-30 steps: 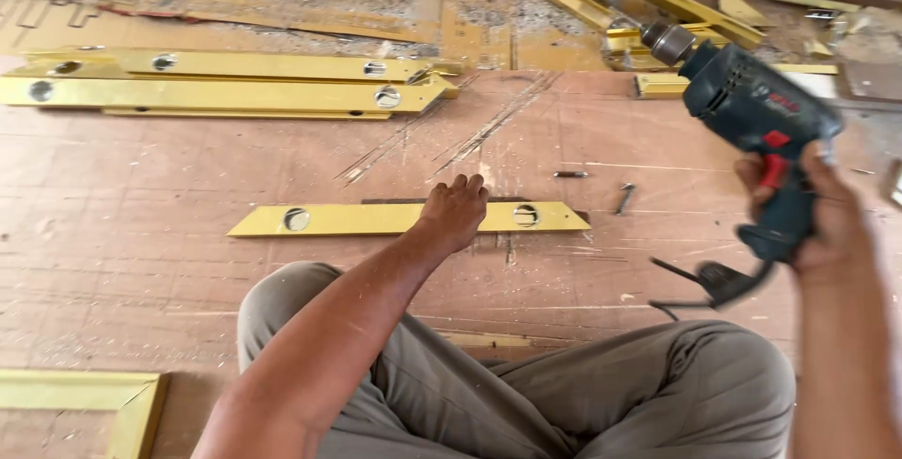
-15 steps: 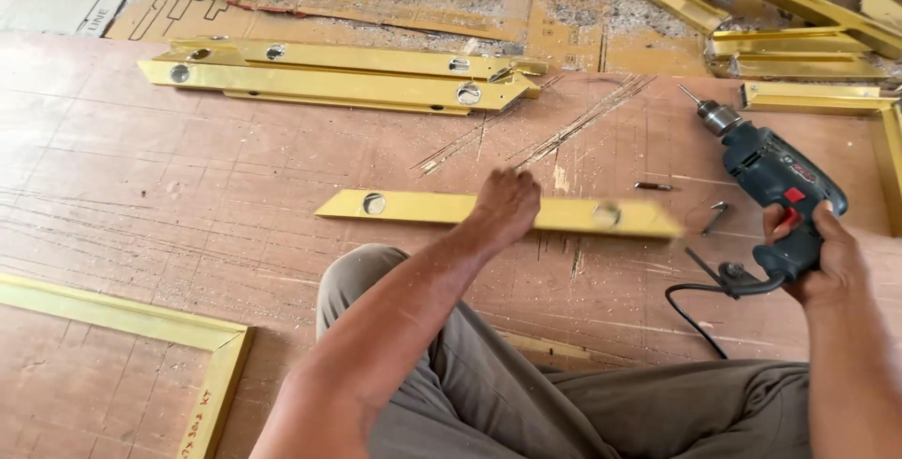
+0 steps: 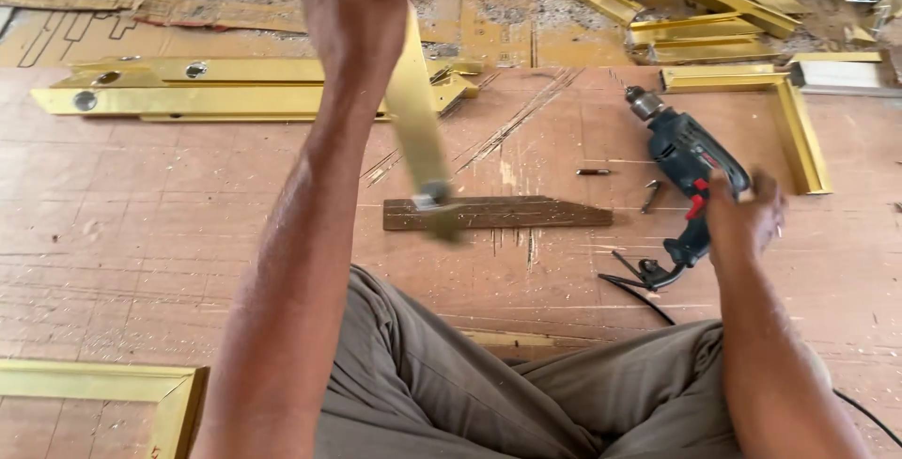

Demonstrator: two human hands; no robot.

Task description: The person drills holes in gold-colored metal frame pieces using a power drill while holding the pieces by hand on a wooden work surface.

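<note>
My left hand (image 3: 362, 8) grips the gold strip (image 3: 418, 121) raised above the wooden block (image 3: 496, 213), right hand (image 3: 747, 219) closed on the drill (image 3: 686, 163) beside it; the swinging strip could slip.

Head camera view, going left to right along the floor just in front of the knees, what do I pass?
Dark wooden strip → small drill bit → blue power drill → right hand on the drill's handle.
</note>
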